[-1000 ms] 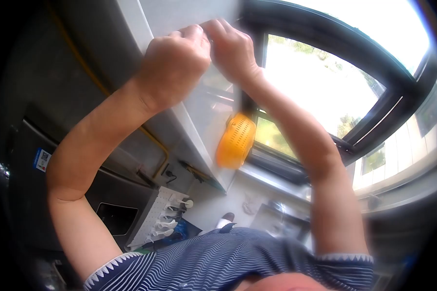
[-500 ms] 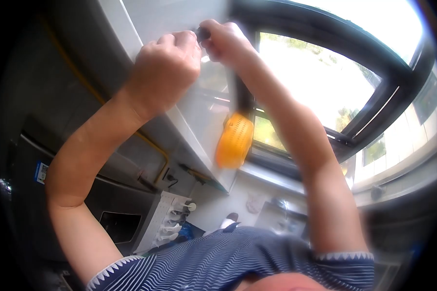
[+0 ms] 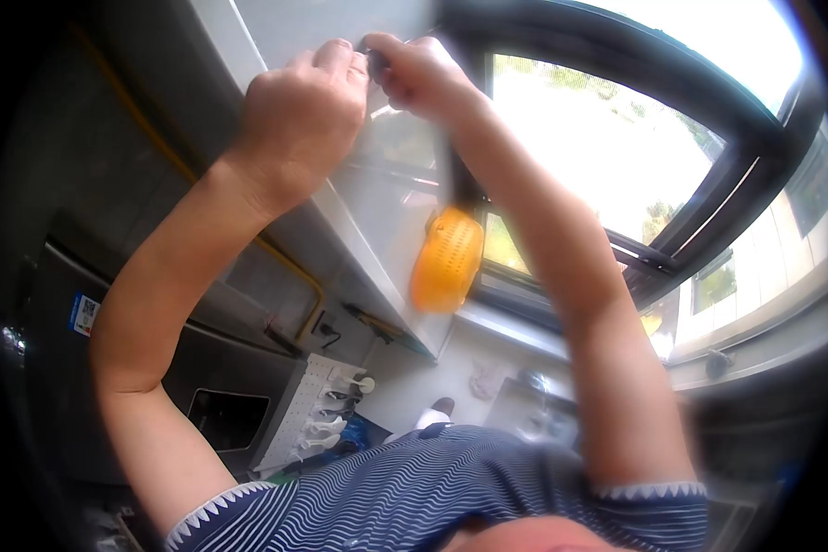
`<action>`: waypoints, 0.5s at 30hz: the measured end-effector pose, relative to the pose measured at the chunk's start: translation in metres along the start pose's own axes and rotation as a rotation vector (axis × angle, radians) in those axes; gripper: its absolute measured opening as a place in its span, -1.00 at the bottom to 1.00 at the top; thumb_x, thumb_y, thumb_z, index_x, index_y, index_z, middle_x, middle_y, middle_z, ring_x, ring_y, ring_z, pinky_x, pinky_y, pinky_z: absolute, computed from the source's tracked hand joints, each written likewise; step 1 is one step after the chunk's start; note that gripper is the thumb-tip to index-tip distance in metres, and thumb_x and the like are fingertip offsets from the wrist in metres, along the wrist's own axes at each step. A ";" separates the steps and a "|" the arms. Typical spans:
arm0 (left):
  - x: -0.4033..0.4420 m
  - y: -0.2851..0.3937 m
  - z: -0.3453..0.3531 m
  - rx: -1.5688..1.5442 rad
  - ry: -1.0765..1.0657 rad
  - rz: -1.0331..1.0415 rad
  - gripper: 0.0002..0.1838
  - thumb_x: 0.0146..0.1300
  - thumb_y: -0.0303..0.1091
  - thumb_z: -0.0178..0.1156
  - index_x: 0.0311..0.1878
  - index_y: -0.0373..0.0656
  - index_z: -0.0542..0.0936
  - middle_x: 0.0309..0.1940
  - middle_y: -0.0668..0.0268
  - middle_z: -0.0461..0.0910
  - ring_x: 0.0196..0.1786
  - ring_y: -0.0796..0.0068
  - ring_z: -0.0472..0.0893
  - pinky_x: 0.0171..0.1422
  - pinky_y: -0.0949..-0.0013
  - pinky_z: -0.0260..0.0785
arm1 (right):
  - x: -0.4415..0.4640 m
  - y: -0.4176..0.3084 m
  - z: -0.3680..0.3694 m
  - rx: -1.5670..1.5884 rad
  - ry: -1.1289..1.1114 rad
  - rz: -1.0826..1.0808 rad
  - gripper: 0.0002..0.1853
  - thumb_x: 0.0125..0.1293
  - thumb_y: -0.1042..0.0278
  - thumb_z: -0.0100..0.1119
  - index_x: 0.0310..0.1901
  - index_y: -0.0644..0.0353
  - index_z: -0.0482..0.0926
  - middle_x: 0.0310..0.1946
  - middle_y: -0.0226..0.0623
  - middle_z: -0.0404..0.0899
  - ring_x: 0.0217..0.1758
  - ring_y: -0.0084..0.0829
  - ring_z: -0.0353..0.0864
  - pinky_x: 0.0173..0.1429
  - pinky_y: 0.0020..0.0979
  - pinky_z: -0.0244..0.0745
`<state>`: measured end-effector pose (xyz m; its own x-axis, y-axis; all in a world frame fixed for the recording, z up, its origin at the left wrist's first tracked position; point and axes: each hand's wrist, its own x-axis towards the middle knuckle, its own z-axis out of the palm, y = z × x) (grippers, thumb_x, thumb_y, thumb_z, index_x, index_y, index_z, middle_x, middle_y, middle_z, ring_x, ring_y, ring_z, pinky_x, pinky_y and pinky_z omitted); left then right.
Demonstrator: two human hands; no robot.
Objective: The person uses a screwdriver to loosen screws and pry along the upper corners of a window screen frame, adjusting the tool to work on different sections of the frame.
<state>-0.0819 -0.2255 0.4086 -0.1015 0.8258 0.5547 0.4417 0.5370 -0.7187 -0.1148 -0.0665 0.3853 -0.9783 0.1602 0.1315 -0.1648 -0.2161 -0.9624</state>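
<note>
Both my hands are raised in front of a glossy white cabinet panel [image 3: 386, 175]. My left hand [image 3: 308, 115] is closed with its fingers curled together; whatever they may hold is hidden. Close beside it, my right hand [image 3: 423, 78] pinches a small dark object [image 3: 375, 63] between thumb and fingers. That object lies between the two hands, and its kind is too blurred to tell. Below my hands, a perforated orange plastic basket [image 3: 448, 262] hangs by the panel, touched by neither hand.
A dark-framed window [image 3: 607, 156] fills the right side. Lower left are a dark appliance [image 3: 170, 368] with a label, a yellow pipe [image 3: 290, 267] and a white pegboard rack [image 3: 308, 414] with hooks. A sink [image 3: 534, 409] sits below the window.
Both hands have shifted slightly left and stay close together. The small dark object remains between them. The view has moved slightly.
</note>
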 end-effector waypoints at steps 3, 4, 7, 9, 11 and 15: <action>0.003 -0.005 -0.018 0.038 -0.124 -0.066 -0.66 0.02 -0.30 0.29 -0.17 -0.30 0.54 -0.29 0.29 0.45 -0.25 0.40 0.53 -0.28 0.41 0.48 | 0.001 0.002 0.002 0.004 0.013 0.000 -0.61 0.17 0.10 0.19 -0.57 0.30 0.49 -0.74 -0.41 0.33 -0.74 -0.58 0.28 -0.67 -0.55 0.16; 0.004 -0.006 -0.018 0.047 -0.166 -0.074 -0.69 0.02 -0.28 0.30 -0.23 -0.28 0.54 -0.32 0.29 0.44 -0.23 0.40 0.52 -0.29 0.39 0.47 | 0.001 0.001 0.002 0.022 0.006 0.001 -0.61 0.17 0.10 0.19 -0.57 0.31 0.48 -0.74 -0.41 0.33 -0.73 -0.58 0.28 -0.67 -0.55 0.16; 0.010 -0.005 -0.018 0.103 -0.226 0.006 -0.76 0.03 -0.34 0.28 -0.28 -0.29 0.54 -0.35 0.28 0.43 -0.27 0.38 0.52 -0.31 0.39 0.46 | 0.001 0.003 0.001 0.119 -0.022 -0.017 -0.65 0.17 0.19 0.18 -0.56 0.31 0.40 -0.70 -0.30 0.36 -0.72 -0.53 0.26 -0.67 -0.48 0.15; 0.011 -0.006 -0.014 0.102 -0.132 0.029 -0.82 0.04 -0.40 0.25 -0.32 -0.29 0.53 -0.39 0.29 0.42 -0.29 0.38 0.51 -0.31 0.39 0.46 | 0.004 0.004 0.000 0.207 -0.060 -0.042 -0.67 0.18 0.23 0.17 -0.54 0.31 0.36 -0.68 -0.24 0.38 -0.72 -0.51 0.24 -0.67 -0.45 0.13; 0.014 -0.007 -0.010 0.116 -0.053 0.069 -0.87 0.03 -0.46 0.22 -0.35 -0.29 0.53 -0.43 0.29 0.42 -0.31 0.38 0.51 -0.32 0.39 0.45 | 0.011 0.009 -0.003 0.303 -0.106 -0.065 -0.66 0.20 0.21 0.17 -0.50 0.31 0.35 -0.67 -0.24 0.38 -0.72 -0.51 0.24 -0.67 -0.44 0.12; 0.011 -0.001 -0.012 0.132 0.054 0.152 -0.92 0.01 -0.53 0.19 -0.39 -0.28 0.52 -0.47 0.29 0.42 -0.35 0.39 0.50 -0.34 0.40 0.45 | 0.008 0.021 -0.007 0.342 -0.153 -0.106 -0.61 0.24 0.11 0.17 -0.43 0.35 0.40 -0.63 -0.23 0.44 -0.71 -0.50 0.34 -0.67 -0.48 0.22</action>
<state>-0.0733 -0.2187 0.4206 0.0072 0.8907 0.4545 0.3272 0.4274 -0.8428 -0.1252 -0.0628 0.3643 -0.9567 0.0587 0.2850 -0.2731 -0.5189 -0.8100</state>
